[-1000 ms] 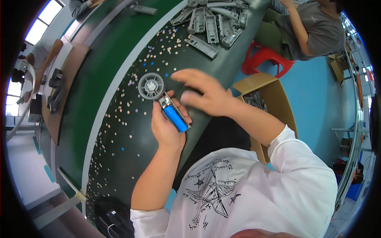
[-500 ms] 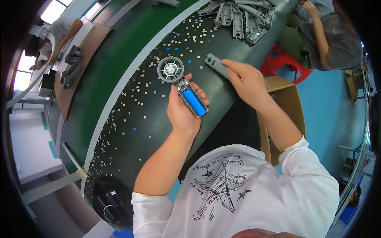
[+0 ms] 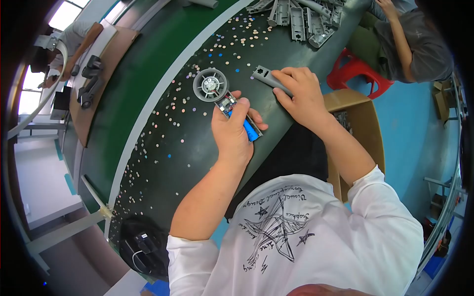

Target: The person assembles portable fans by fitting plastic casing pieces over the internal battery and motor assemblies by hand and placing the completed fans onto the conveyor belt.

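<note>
My left hand (image 3: pixel 231 129) is closed round the handle of an opened handheld fan (image 3: pixel 211 85). Its round grey head with a spoked wheel points to the far left. My thumb lies across the handle, over a small circuit board (image 3: pixel 227 102) and a blue battery cell (image 3: pixel 251 129), which is partly covered. To the right, my right hand (image 3: pixel 302 93) grips a long grey plastic handle shell (image 3: pixel 269 78) between thumb and fingers. The shell's cut-out end points away to the left, low over or on the dark table; whether it touches is unclear.
Several grey half shells (image 3: pixel 298 24) lie heaped at the table's far end. Small pale and blue discs (image 3: pixel 170 106) are scattered over the dark table (image 3: pixel 197 148). An open cardboard box (image 3: pixel 373 128) stands at my right, by a red stool (image 3: pixel 358 74) and a seated person (image 3: pixel 414 44).
My left thumb has moved from the handle's side onto its top, partly covering the battery. My right hand has turned, with its fingers now over the shell.
</note>
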A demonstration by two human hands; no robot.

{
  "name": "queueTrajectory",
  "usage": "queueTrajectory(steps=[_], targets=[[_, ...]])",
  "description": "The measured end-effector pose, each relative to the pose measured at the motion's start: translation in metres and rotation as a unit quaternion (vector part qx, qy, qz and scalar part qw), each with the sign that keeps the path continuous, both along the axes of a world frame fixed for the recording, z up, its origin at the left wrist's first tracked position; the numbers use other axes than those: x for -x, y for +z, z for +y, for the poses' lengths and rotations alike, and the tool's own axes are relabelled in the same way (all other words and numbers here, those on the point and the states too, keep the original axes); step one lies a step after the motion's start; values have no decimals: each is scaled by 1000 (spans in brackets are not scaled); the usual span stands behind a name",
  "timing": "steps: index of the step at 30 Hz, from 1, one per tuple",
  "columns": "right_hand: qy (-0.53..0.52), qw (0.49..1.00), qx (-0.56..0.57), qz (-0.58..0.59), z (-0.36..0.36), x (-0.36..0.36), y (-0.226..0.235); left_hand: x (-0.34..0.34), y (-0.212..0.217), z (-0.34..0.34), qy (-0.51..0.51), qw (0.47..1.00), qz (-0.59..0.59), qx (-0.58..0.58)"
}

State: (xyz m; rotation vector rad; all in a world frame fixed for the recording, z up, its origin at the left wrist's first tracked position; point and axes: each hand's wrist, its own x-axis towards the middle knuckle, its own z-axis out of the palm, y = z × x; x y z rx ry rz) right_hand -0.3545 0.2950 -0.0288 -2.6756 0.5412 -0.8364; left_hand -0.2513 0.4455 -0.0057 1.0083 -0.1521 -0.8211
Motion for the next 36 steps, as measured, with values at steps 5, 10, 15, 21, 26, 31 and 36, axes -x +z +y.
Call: queueTrajectory(steps=[5, 10, 15, 21, 26, 31, 36], targets=[[-4, 1000, -8, -19, -1, 1, -1, 1, 4, 0, -5, 1000, 8, -5], [-5, 999, -27, -20, -1, 2, -2, 0, -3, 2, -14, 999, 22, 37], [74, 942, -304, -121, 19, 12, 26, -4, -14, 0, -25, 997, 36, 67], [138, 942, -295, -84, 38, 8, 39, -1, -10, -2, -78, 994, -11, 77], [150, 950, -259, -87, 38, 6, 40, 2, -15, -3, -60, 995, -15, 74], [136, 954, -254, -86, 37, 6, 42, 4, -10, -3, -84, 992, -12, 91], [129, 944, -285, -104, 37, 8, 39, 5, -10, -3, -93, 991, -26, 98]])
